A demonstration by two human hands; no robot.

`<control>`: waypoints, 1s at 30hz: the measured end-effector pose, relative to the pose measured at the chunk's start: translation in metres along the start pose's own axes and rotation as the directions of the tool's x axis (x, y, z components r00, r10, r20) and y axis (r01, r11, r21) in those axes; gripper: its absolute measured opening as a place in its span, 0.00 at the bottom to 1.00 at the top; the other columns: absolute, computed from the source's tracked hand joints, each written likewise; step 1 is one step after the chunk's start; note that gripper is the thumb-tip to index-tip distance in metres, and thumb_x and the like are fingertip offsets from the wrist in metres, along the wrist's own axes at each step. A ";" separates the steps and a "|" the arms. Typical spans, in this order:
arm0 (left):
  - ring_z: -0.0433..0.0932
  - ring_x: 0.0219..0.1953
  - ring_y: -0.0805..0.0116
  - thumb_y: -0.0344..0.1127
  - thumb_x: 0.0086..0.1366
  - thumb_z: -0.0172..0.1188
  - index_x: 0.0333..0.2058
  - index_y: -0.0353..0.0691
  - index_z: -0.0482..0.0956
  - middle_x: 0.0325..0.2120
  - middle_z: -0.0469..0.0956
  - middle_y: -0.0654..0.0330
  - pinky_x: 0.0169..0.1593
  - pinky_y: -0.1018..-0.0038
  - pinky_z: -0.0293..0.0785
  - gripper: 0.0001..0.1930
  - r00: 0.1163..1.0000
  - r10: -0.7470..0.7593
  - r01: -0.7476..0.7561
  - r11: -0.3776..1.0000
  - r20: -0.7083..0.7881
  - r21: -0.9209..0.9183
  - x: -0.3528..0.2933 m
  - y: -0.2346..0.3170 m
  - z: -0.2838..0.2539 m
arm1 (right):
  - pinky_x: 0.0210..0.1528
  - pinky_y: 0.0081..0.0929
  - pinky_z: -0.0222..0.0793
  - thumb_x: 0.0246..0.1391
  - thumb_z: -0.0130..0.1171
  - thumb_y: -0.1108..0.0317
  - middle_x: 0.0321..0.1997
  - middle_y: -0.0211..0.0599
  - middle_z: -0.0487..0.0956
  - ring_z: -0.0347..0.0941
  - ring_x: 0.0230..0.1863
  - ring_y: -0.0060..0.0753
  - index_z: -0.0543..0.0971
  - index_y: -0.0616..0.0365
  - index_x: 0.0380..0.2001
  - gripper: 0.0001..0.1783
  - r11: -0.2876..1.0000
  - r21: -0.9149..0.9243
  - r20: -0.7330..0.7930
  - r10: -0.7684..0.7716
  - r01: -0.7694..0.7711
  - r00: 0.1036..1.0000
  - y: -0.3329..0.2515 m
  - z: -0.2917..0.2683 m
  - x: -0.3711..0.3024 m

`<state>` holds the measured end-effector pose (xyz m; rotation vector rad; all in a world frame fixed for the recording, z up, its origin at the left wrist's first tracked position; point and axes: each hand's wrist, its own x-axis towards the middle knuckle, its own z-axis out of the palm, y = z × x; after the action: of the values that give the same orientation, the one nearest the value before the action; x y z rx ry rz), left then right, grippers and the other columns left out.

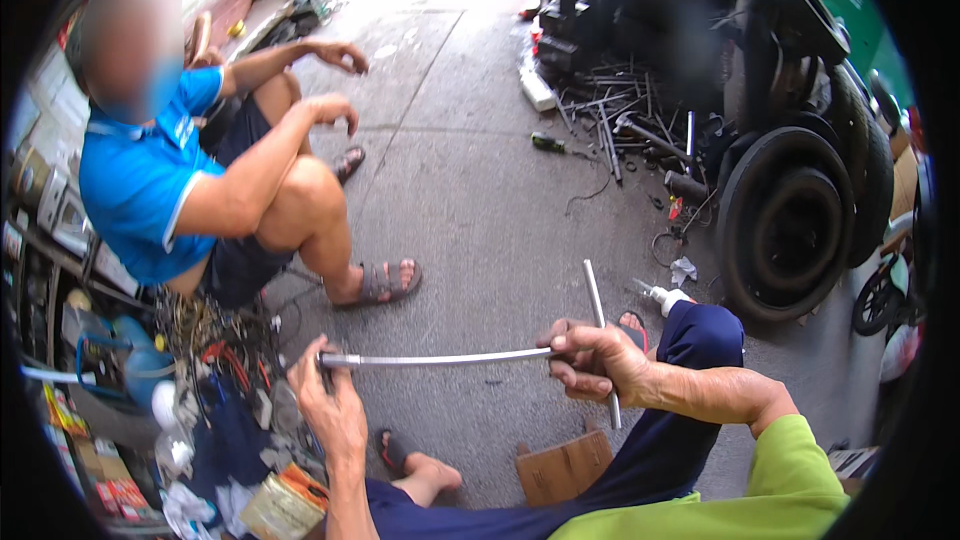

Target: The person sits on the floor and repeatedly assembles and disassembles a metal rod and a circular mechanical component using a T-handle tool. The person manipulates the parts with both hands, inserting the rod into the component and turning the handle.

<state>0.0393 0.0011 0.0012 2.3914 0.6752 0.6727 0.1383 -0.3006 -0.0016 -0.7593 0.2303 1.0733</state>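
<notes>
The floor [480,210] was spread beneath the rod [440,360], which was held clear of it. Beyond the rod, to its left, 1 co-worker [150,190] was placed with knees bent, and no part of the rod was touched there. Well to the rod's right and beyond it, a tyre [742,230] was stood up, with a tool heap [630,120] strewn alongside.

In the rod a slight bow was seen; whether it was made by the lens or by real bending could not be told. If real, it might be worsened by heavy leverage. At the rod's right end a crossbar [593,290] was set across it; the joint was covered by the right hand [600,360]. Should that joint be loose, the crossbar could be slid and a finger pinched.

On the near side of the rod, a wooden piece [565,470] was set below its right end and a foot [432,473] was planted below its left. The rod's left end was gripped by the left hand [332,395], between thumb and fingers; its right end was clasped in the curled right fingers. If either grip were slackened, the rod could be dropped on that foot.
</notes>
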 end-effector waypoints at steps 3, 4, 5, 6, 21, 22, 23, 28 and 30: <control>0.72 0.48 0.55 0.20 0.58 0.56 0.43 0.33 0.77 0.43 0.76 0.52 0.52 0.64 0.68 0.13 0.991 0.104 -0.103 0.995 -0.082 0.016 0.001 -0.004 -0.005 | 0.08 0.18 0.51 0.56 0.62 0.56 0.21 0.38 0.76 0.58 0.07 0.19 0.74 0.61 0.44 0.20 0.968 -0.245 -0.084 0.041 -0.061 0.996 -0.004 0.013 -0.001; 0.72 0.48 0.55 0.20 0.58 0.56 0.42 0.33 0.77 0.44 0.76 0.52 0.52 0.64 0.68 0.12 0.981 0.154 -0.152 0.988 -0.116 0.028 0.003 -0.001 -0.008 | 0.08 0.17 0.51 0.56 0.62 0.55 0.20 0.38 0.76 0.58 0.07 0.19 0.74 0.61 0.43 0.20 0.965 -0.248 -0.104 0.062 -0.086 0.993 -0.002 0.013 -0.004; 0.72 0.48 0.55 0.21 0.59 0.56 0.42 0.33 0.77 0.45 0.76 0.52 0.52 0.64 0.68 0.11 0.965 0.216 -0.211 0.976 -0.145 0.048 0.004 0.004 -0.008 | 0.09 0.17 0.51 0.56 0.62 0.54 0.20 0.38 0.75 0.58 0.08 0.19 0.75 0.61 0.41 0.20 0.964 -0.246 -0.119 0.074 -0.102 0.990 -0.002 0.009 -0.004; 0.72 0.48 0.54 0.22 0.60 0.57 0.42 0.33 0.77 0.45 0.76 0.52 0.52 0.64 0.68 0.11 0.960 0.215 -0.215 0.976 -0.178 0.018 0.005 0.009 -0.010 | 0.09 0.17 0.49 0.56 0.62 0.54 0.20 0.38 0.74 0.57 0.08 0.18 0.75 0.61 0.39 0.20 0.964 -0.247 -0.091 0.074 -0.094 0.993 0.002 0.000 -0.001; 0.71 0.50 0.56 0.31 0.64 0.59 0.40 0.32 0.77 0.49 0.76 0.52 0.51 0.64 0.69 0.09 0.884 0.365 -0.370 0.928 -0.291 0.042 -0.012 0.017 -0.034 | 0.15 0.16 0.42 0.55 0.63 0.57 0.13 0.18 0.57 0.48 0.13 0.12 0.71 0.55 0.24 0.17 0.961 -0.228 0.004 0.159 -0.154 0.987 0.015 -0.028 0.025; 0.71 0.50 0.55 0.28 0.61 0.59 0.41 0.32 0.78 0.49 0.76 0.52 0.51 0.64 0.69 0.09 0.891 0.346 -0.350 0.936 -0.293 0.042 -0.011 0.014 -0.034 | 0.15 0.17 0.41 0.55 0.64 0.57 0.13 0.18 0.57 0.48 0.13 0.12 0.71 0.55 0.24 0.16 0.961 -0.229 0.001 0.162 -0.157 0.987 0.015 -0.022 0.025; 0.71 0.50 0.55 0.25 0.59 0.60 0.41 0.31 0.78 0.49 0.76 0.52 0.52 0.64 0.69 0.11 0.897 0.330 -0.332 0.942 -0.293 0.043 -0.011 0.010 -0.034 | 0.15 0.17 0.41 0.55 0.64 0.58 0.14 0.18 0.57 0.48 0.13 0.12 0.71 0.55 0.24 0.16 0.961 -0.227 -0.001 0.164 -0.160 0.987 0.016 -0.017 0.026; 0.70 0.52 0.54 0.27 0.61 0.60 0.41 0.34 0.78 0.49 0.75 0.50 0.54 0.63 0.69 0.10 0.964 0.122 -0.137 0.990 -0.236 -0.046 -0.006 -0.010 -0.028 | 0.14 0.16 0.39 0.56 0.64 0.61 0.15 0.17 0.58 0.47 0.14 0.11 0.71 0.54 0.25 0.14 0.953 -0.229 -0.010 0.202 -0.199 0.979 0.022 0.001 0.025; 0.70 0.53 0.54 0.26 0.60 0.60 0.42 0.36 0.78 0.50 0.75 0.51 0.54 0.63 0.68 0.11 0.981 0.064 -0.084 0.991 -0.183 -0.102 -0.003 -0.020 -0.023 | 0.14 0.16 0.38 0.57 0.63 0.61 0.15 0.17 0.58 0.47 0.13 0.10 0.71 0.54 0.25 0.14 0.952 -0.227 -0.026 0.207 -0.207 0.978 0.021 0.005 0.023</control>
<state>0.0176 0.0220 0.0041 2.2822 0.6079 0.9419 0.1300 -0.2757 -0.0194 -0.9580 0.1927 1.3135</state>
